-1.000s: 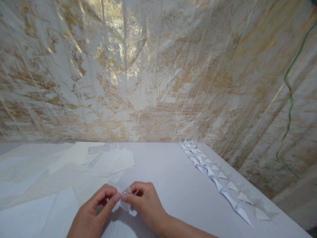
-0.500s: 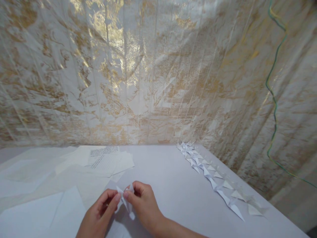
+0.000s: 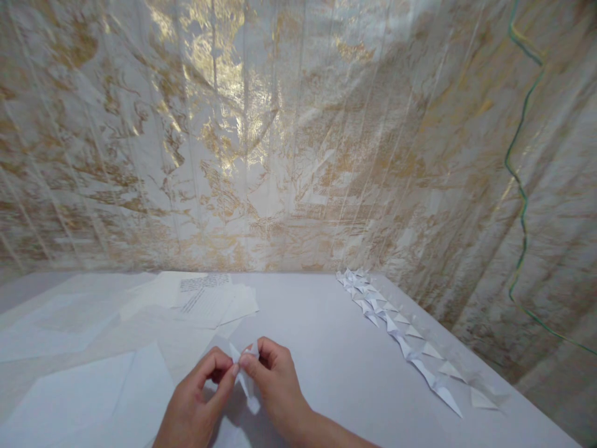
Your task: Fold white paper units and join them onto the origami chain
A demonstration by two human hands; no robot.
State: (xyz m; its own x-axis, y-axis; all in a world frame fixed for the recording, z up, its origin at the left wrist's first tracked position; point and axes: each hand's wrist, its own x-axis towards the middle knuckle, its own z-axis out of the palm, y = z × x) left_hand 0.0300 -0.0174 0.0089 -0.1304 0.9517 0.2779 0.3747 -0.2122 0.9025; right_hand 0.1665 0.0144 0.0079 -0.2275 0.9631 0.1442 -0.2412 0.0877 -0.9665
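The left hand (image 3: 198, 389) and right hand (image 3: 277, 376) partly hide a folded paper (image 3: 247, 387); a sheet's (image 3: 205, 302) writing is illegibly small.

grips (image 3: 193, 398) (image 3: 278, 375): 2 | held paper (image 3: 249, 392): 1 | table (image 3: 317, 336): 1 | cord (image 3: 523, 211): 1 | folded pieces (image 3: 422, 371): over ten | sheets (image 3: 88, 389): several

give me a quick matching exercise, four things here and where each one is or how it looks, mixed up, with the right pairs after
1. folded paper
2. small white folded pieces
3. sheet with dark writing
4. cord

A. on the left part of the table, toward its far edge
B. green and wavy
C. pinched between the left hand and the right hand
D. lined up along the right side

Pairs: 1-C, 2-D, 3-A, 4-B
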